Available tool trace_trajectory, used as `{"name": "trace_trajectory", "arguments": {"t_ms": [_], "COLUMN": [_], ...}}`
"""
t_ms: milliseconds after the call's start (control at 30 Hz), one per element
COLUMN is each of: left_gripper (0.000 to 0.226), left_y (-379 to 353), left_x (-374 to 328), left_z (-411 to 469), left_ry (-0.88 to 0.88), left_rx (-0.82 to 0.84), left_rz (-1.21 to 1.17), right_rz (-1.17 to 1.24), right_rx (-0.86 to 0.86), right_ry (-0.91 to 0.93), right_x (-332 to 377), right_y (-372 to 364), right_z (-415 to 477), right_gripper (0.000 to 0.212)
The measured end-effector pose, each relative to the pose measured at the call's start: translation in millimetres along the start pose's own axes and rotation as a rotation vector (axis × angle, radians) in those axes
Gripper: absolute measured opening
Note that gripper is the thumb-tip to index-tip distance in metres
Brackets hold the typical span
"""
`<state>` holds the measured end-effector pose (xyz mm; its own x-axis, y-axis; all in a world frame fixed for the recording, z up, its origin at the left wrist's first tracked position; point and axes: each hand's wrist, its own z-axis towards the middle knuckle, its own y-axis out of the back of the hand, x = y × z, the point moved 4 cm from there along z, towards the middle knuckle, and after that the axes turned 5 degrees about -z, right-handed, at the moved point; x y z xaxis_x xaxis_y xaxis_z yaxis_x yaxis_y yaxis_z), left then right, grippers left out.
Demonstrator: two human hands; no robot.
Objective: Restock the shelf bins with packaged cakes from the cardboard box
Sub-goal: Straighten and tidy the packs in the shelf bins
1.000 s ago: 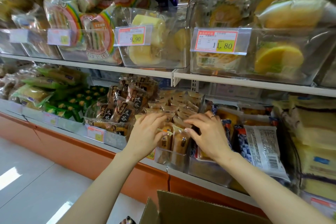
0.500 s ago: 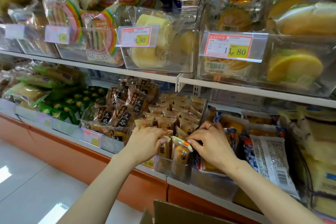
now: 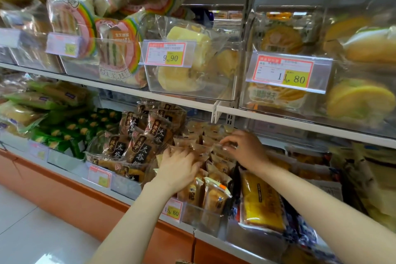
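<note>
Cakes stand upright in tight rows inside a clear bin on the lower shelf, between dark packs on the left and a yellow loaf on the right. Both hands are in the bin. The left hand lies flat with fingers stretched out, pressing on the tops of the middle rows and gripping nothing. The right hand reaches further back, its fingers curled to pinch the top seam of one of the cakes, as far as the blur allows. The box is only a sliver at the bottom edge.

This looks like packing the rows down, so the restocking seems well along. The risks lie in the crowding:

- The front cakes rise above the bin's low front wall. A push from behind could tip them over it to the floor.
- The cakes look soft, so a heavy left palm may crush them or burst a wrapper.
- A thin seam makes a poor hold and could slip, dropping the cake crooked.
- Sideways pressure may spill cakes onto the dark packs.
</note>
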<state>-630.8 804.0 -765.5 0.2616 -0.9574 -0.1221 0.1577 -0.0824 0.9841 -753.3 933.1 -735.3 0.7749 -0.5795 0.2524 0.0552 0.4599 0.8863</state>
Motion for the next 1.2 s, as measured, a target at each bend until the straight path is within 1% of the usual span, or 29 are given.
{"name": "trace_trajectory", "arguments": {"t_ms": [100,200,433,500,600,633,700,767,800,833,867,900,967,1000,1067,1200], "left_gripper": [0.044,0.044,0.046,0.056,0.087,0.091,0.094,0.088,0.078,0.062,0.047,0.036,0.027,0.025,0.025,0.027], "left_y": [1.7,-1.3,-7.0,-8.4,-9.7,-9.8,-10.2,-8.1,-6.1,-2.9,2.3,8.9,22.1,25.7,26.7,16.3], "left_x": [-2.4,-1.8,2.0,4.2,6.7,7.2,7.0,5.1,5.6,7.8,11.1,15.8,29.6,38.3,54.0,68.7], "left_z": [-0.6,-3.3,-4.6,-4.3,-2.6,-2.6,-2.4,-3.3,-3.6,-3.2,-2.3,-2.2,-4.4,-5.7,-8.0,-7.8], "left_ry": [-0.042,-0.068,-0.098,-0.091,-0.088,-0.083,-0.075,-0.07,-0.06,-0.041,-0.016,0.018,0.119,0.174,0.264,0.269], "left_rx": [0.035,0.028,-0.021,-0.018,-0.033,-0.033,-0.025,-0.008,-0.013,-0.04,-0.101,-0.188,-0.359,-0.405,-0.395,-0.192], "left_rz": [-0.004,-0.007,-0.094,-0.1,-0.093,-0.086,-0.073,-0.094,-0.111,-0.132,-0.157,-0.184,-0.226,-0.241,-0.262,-0.362], "right_rz": [-0.088,-0.174,-0.126,-0.122,-0.078,-0.068,-0.083,-0.127,-0.154,-0.191,-0.239,-0.292,-0.339,-0.319,-0.253,-0.169], "right_rx": [0.056,0.13,0.081,0.085,0.121,0.131,0.161,0.25,0.305,0.351,0.379,0.383,0.322,0.277,0.208,0.159], "right_ry": [0.085,0.13,0.056,0.032,0.029,0.033,0.025,0.002,-0.007,-0.009,-0.002,0.015,0.059,0.077,0.102,0.156], "right_x": [9.9,16.5,12.1,11.6,11.2,10.3,5.1,-3.9,-8.1,-11.5,-13.3,-14.1,-12.9,-10.4,-2.6,23.6], "right_y": [-11.9,-24.1,-29.9,-29.6,-25.2,-20.9,-8.3,3.7,7.5,9.4,10.2,9.8,8.8,8.9,7.7,-6.4], "right_z": [21.2,34.4,47.5,48.8,47.3,46.2,43.5,40.0,38.0,35.5,32.7,30.0,26.1,24.7,24.0,29.4], "right_gripper": [0.02,0.021,0.017,0.017,0.017,0.018,0.02,0.025,0.027,0.029,0.03,0.03,0.026,0.025,0.022,0.017]}}
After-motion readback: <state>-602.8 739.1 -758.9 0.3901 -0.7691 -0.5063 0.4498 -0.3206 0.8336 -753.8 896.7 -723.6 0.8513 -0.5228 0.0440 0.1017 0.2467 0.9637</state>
